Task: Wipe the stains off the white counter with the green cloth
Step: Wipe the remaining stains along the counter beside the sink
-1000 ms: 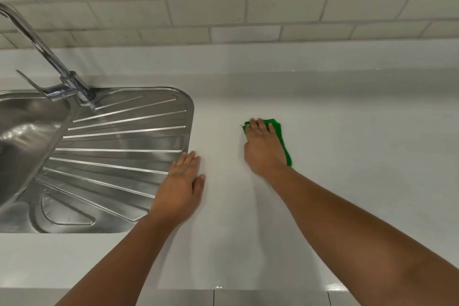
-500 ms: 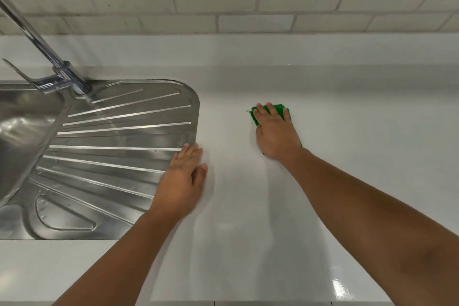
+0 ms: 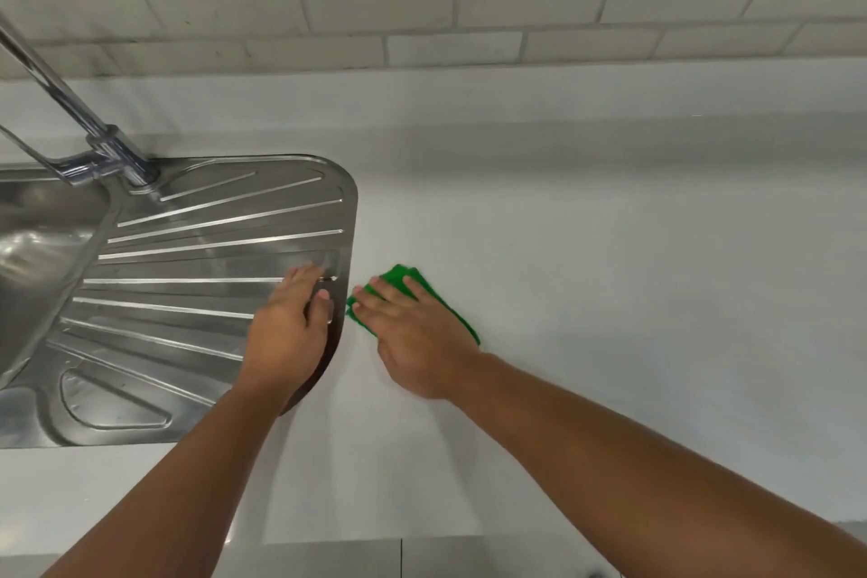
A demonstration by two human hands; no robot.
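At far left the tap [image 3: 70, 108] stands over the steel drainboard [image 3: 187, 272]. Our left grip [image 3: 286, 333] now lies flat on the drainboard's right edge, fingers straight and grasping nothing. A moment ago it rested on the white worktop [image 3: 610, 296] just beside that edge.

Just to its right, the green cloth [image 3: 399, 273] has swept in from further back and right, and now sits close to the drainboard's rim. The right grip [image 3: 413, 338] is released too, palm down, with straight fingers pressing the cloth onto the worktop. The cloth lies mostly under the fingers and palm, showing green past the fingertips and along the hand's right side.

We judge the wipe to be in mid-stroke, now covering the strip next to the sink. We can make out no stains on the worktop to the right.
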